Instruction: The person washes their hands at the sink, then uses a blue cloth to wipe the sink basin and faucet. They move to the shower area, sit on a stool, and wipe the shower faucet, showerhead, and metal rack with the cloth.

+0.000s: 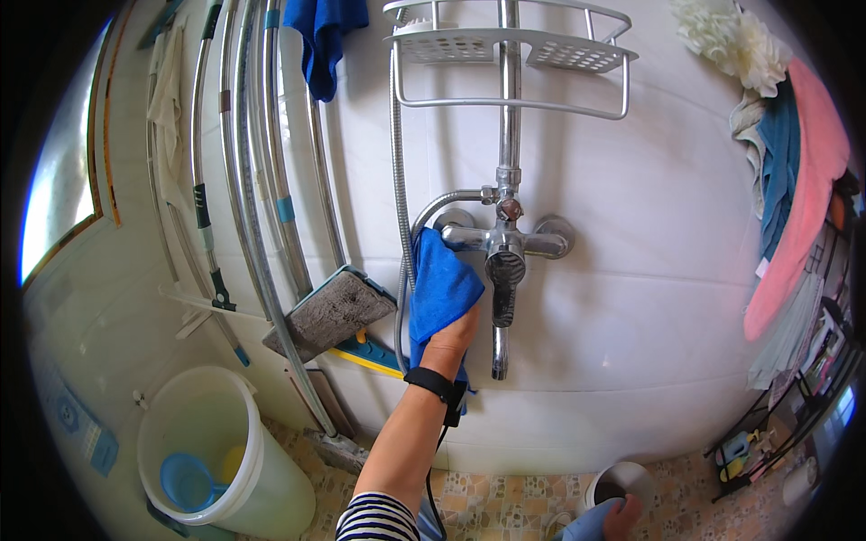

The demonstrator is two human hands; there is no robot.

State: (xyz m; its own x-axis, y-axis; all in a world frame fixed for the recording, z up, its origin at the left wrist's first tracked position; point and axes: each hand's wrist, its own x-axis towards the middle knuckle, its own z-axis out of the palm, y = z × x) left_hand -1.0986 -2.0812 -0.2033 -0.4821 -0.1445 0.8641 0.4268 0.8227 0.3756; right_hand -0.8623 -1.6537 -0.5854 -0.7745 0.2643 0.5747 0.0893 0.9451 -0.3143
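My left hand grips a blue cloth, whose folds hide most of the fingers. The cloth touches the left end of a chrome shower mixer tap, next to the metal shower hose. A lever handle and a short spout hang below the mixer body. Low on the right, my right hand lies by a blue-clothed knee, near a small white bucket. It is dim and partly cut off, so its fingers are unclear.
Mop and squeegee poles lean left, with a grey mop head near my forearm. A large white bucket holds a blue dipper. Above hangs a metal rack. Towels and a black shelf stand right.
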